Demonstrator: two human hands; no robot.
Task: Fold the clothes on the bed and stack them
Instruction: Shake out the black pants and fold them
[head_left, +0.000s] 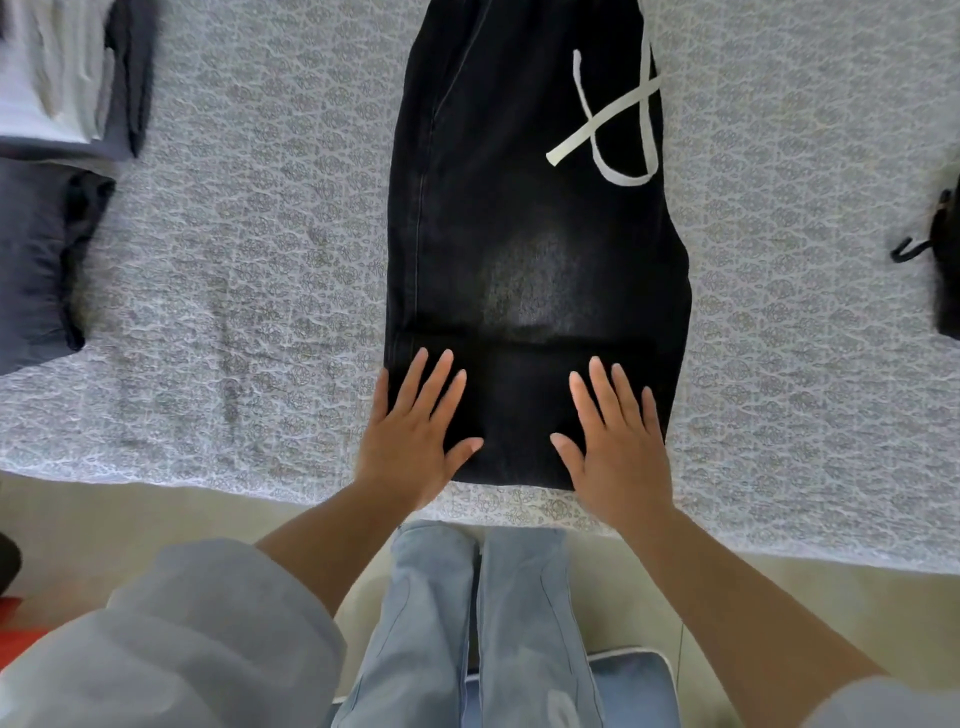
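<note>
Both hands lie flat with fingers spread, gripping nothing: the left hand and right hand press the near end of the black jeans, which stretch away from the palms across the patterned bedspread. A white drawstring lies crossed on the denim well beyond the right fingertips. Folded clothes sit far off past the left hand. Judging from here, smoothing could drag the fabric sideways, and the loose drawstring may bunch inside the next fold.
</note>
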